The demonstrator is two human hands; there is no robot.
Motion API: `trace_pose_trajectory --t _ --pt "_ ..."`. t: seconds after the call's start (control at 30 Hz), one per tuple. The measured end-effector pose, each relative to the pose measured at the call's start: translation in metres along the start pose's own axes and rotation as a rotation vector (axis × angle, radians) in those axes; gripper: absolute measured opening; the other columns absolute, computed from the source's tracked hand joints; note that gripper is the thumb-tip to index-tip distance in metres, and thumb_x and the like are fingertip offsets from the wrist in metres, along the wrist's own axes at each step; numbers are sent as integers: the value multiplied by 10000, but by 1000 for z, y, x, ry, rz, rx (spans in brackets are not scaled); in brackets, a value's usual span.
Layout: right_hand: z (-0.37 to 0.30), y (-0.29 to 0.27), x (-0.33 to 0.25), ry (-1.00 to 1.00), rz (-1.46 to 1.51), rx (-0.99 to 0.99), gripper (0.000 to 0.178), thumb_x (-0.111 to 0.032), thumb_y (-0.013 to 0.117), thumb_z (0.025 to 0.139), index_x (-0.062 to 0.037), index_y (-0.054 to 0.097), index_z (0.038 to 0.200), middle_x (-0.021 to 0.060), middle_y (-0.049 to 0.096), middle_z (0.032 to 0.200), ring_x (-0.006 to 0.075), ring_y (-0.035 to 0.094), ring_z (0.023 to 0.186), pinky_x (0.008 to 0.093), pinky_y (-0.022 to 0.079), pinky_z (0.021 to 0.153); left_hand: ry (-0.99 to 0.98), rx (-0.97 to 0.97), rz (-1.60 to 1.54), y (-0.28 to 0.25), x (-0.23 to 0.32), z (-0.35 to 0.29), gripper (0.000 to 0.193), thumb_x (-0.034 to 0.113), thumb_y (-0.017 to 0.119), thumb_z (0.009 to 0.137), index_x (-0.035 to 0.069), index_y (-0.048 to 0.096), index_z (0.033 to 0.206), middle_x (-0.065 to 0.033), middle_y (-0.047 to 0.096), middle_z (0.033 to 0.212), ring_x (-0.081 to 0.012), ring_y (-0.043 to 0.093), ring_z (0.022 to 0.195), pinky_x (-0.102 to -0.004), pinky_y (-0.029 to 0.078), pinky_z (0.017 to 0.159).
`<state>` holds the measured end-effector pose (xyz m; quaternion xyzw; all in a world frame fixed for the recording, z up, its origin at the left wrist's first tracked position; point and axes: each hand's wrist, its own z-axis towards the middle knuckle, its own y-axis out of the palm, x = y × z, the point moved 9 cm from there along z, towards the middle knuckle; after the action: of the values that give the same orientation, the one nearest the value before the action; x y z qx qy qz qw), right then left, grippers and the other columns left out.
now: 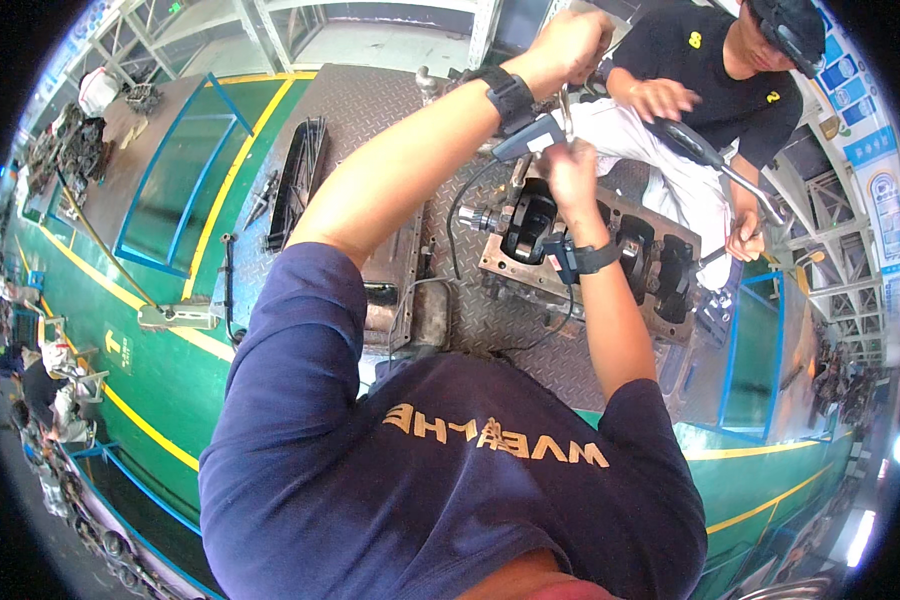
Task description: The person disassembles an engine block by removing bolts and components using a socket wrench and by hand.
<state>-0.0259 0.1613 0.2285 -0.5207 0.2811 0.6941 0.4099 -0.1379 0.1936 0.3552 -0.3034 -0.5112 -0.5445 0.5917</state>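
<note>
Both my hands are at an engine block (490,262) that lies with its crankcase side up. My left hand (573,45) is raised beyond the block's far edge, its fingers curled round the upper end of a shiny metal hand tool (567,112). Lower on that tool, my right hand (572,178) is closed, just above the block; its fingers are partly blurred. What the tool's lower end touches is hidden. Dark crankshaft parts (536,222) show in the block's open bays, with the shaft's end sticking out at the left.
Across the block a co-worker in black (705,50) handles a long wrench with a black grip (692,142). A black oil pan (298,185) lies left on the checker-plate bench (355,110). Cables run from my wrist devices (574,260). Blue frames (175,190) stand on the green floor.
</note>
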Motion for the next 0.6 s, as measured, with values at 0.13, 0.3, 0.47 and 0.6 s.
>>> trace_pose_trajectory --t 0.13,0.3,0.47,0.6 --pt "11 -49 -36 -46 121 32 356 -353 706 968 -112 599 729 -63 487 584 57 444 502 242 335 476 3 -196 -175 39 57 -23 475 446 484 1038 192 389 648 74 302 517 -69 239 396 -257 182 382" --pt "11 -89 -86 -228 323 -74 385 -315 603 1029 -100 514 722 -79 346 611 41 313 492 238 290 469 -37 -410 -263 81 89 -55 499 474 435 1062 164 384 674 54 293 508 -89 238 403 -265 200 404" --pt "10 -114 -64 -237 192 0 339 -308 640 1007 -82 612 756 -90 417 596 26 330 499 238 262 465 56 -365 -229 87 59 -52 496 405 417 1080 145 404 658 42 336 507 -83 273 406 -265 207 412" --pt "14 -132 -22 -208 215 55 304 -302 659 998 -50 674 830 -95 420 605 23 338 505 234 251 464 24 -239 -121 92 17 -41 459 399 453 1064 150 464 679 57 357 527 -71 297 428 -254 210 421"
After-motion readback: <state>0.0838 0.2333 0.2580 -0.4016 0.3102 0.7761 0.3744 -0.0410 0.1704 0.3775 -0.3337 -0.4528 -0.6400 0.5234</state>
